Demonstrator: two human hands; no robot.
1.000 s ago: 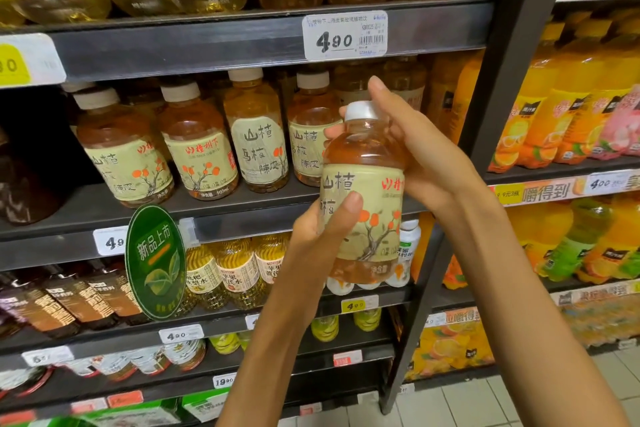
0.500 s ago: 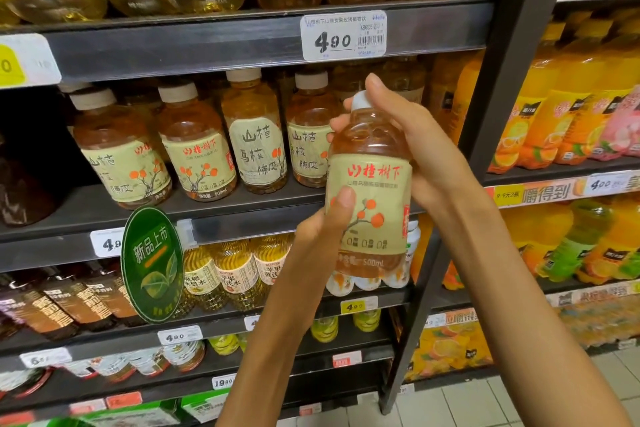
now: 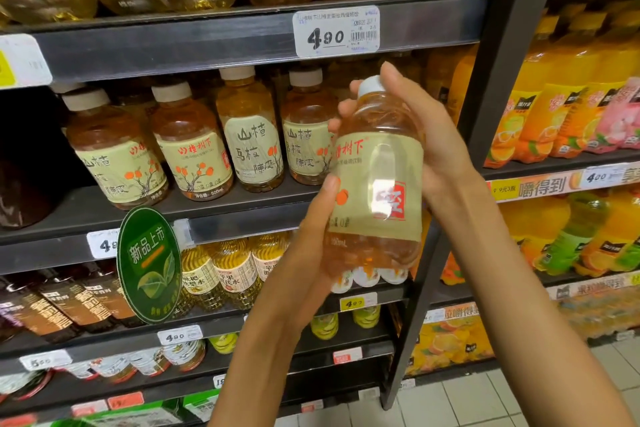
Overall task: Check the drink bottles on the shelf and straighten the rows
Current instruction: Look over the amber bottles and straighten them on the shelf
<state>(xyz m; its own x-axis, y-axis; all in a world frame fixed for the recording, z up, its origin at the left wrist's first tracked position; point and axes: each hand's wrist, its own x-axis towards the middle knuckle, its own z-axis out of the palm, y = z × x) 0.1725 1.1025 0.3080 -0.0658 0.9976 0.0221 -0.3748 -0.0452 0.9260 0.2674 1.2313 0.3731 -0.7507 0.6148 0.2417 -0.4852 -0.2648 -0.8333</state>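
Note:
I hold an amber drink bottle [image 3: 377, 180] with a pale green label and white cap upright in front of the middle shelf [image 3: 207, 218]. My left hand [image 3: 311, 236] grips its lower part, thumb on the label. My right hand [image 3: 426, 139] wraps the neck and upper body from the right. A red square stamp on the label faces me. Behind it, a row of like bottles [image 3: 194, 146] stands on the shelf, their labels turned different ways.
A green oval sign [image 3: 149, 263] sticks out from the middle shelf edge. A price tag reading 4.90 [image 3: 336, 32] hangs on the shelf above. A dark upright post [image 3: 491, 80] divides this bay from orange juice bottles [image 3: 561, 94] on the right.
The bottle has turned in my hands: first the tree picture faced me, then the brand name, now the red stamp side. It stays at about the same height.

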